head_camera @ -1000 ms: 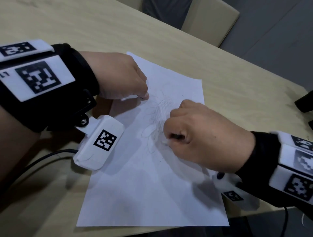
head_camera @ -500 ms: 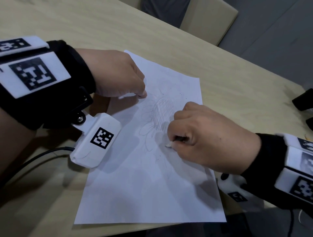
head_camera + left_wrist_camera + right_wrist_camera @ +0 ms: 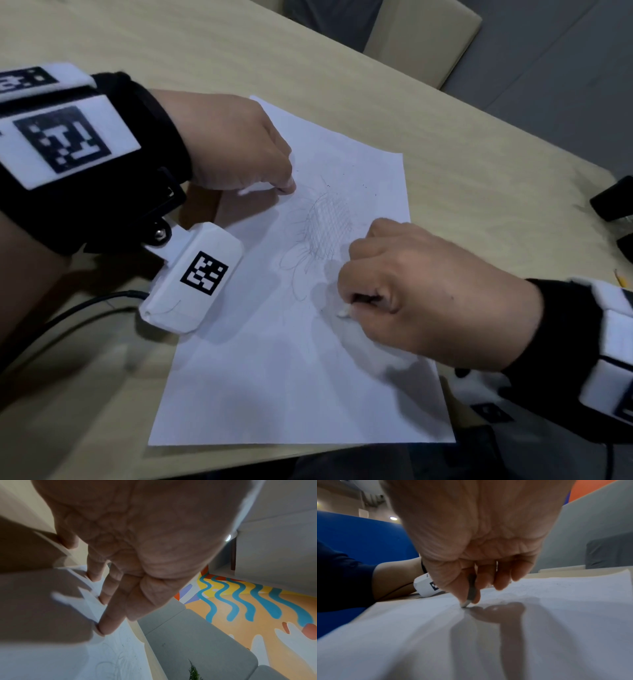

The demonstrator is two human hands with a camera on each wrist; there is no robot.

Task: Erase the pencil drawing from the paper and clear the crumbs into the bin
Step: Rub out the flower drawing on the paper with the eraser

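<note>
A white sheet of paper (image 3: pixel 281 377) lies on the wooden table (image 3: pixel 479 164). It carries a faint pencil drawing (image 3: pixel 325 229) with a hatched centre and looping lines. My left hand (image 3: pixel 284 185) presses its fingertips (image 3: pixel 102 627) flat on the paper's (image 3: pixel 111 655) far left part. My right hand (image 3: pixel 346 308) pinches a small pale eraser (image 3: pixel 342 312) between thumb and forefinger, just below the drawing. In the right wrist view the eraser (image 3: pixel 469 597) tip touches the paper (image 3: pixel 419 642). A few dark specks (image 3: pixel 363 186) lie above the drawing.
Black objects (image 3: pixel 613 202) sit at the table's right edge. A beige chair (image 3: pixel 424 37) stands beyond the far edge. A black cable (image 3: pixel 85 308) runs from my left wrist across the table. The paper's near edge lies close to the table's front edge.
My right hand has slid with the eraser down the paper toward me, uncovering the hatched centre of the drawing. My left hand stays pressed on the sheet.
</note>
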